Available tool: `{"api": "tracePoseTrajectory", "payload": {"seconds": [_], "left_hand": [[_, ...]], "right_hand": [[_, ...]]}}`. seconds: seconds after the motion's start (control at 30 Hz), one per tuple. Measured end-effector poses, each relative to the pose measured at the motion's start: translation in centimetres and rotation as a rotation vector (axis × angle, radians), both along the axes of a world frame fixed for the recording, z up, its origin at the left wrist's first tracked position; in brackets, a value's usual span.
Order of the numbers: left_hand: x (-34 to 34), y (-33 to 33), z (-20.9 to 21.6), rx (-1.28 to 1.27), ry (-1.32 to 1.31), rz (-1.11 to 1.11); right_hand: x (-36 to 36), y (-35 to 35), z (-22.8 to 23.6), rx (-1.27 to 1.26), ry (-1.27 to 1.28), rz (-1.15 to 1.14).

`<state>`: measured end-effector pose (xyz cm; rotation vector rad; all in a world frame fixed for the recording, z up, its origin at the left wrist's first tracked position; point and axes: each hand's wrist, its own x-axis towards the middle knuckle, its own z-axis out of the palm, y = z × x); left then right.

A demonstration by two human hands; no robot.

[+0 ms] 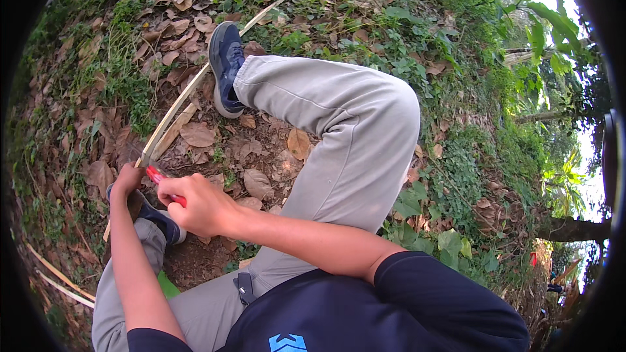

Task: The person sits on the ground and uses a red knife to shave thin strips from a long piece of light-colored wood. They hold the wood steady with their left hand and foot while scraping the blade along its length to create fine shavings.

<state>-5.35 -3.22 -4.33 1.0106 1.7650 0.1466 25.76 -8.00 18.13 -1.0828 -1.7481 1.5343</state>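
Dark shirt (391, 313) at five o'clock, long pale strip (175, 109) from nine to twelve.
Right hand (201, 203) curls its fingers around a red tool (154, 174); left hand (127, 179) has fingers holding the strip.

Near the long pale strip (173, 109), the right hand (202, 205) partly hides a red tool (154, 174), its tip too small to tell. At the strip, the left hand (129, 178) has its fingers mostly hidden. Well apart from it, the lower edge crops the dark shirt (404, 300).
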Motion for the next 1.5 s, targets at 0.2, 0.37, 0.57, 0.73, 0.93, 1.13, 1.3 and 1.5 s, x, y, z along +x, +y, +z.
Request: {"api": "tracePoseTrajectory", "payload": {"seconds": [0.2,0.37,0.57,0.73,0.93,1.13,1.3,1.5], "left_hand": [[-1.8,-0.1,-3.0,0.089,0.040,-0.095],[-2.9,0.2,-4.8,0.108,0.009,-0.071],[-6.9,-0.6,-8.1,0.294,0.063,-0.079],[-1.7,0.6,-3.3,0.103,0.090,-0.129],[-8.0,-1.2,-9.0,0.299,0.093,-0.126],[-5.1,-0.8,-6.7,0.240,0.126,-0.187],[-5.0,-1.1,-6.2,0.252,0.164,-0.225],[-3.7,-0.2,-6.3,0.266,0.180,-0.251]], "right_hand": [[1.3,0.4,3.0,-0.032,-0.007,0.022],[0.6,-0.6,0.7,-0.007,-0.047,0.021],[0.8,-0.4,4.5,-0.044,-0.001,0.019],[0.9,-0.9,0.3,-0.009,0.096,-0.122],[1.3,0.6,7.0,-0.077,-0.010,0.056],[-0.9,0.1,-0.9,-0.021,0.119,-0.129],[1.8,0.3,6.5,-0.085,-0.030,0.026],[0.8,0.2,0.9,0.030,-0.018,0.013]]}}
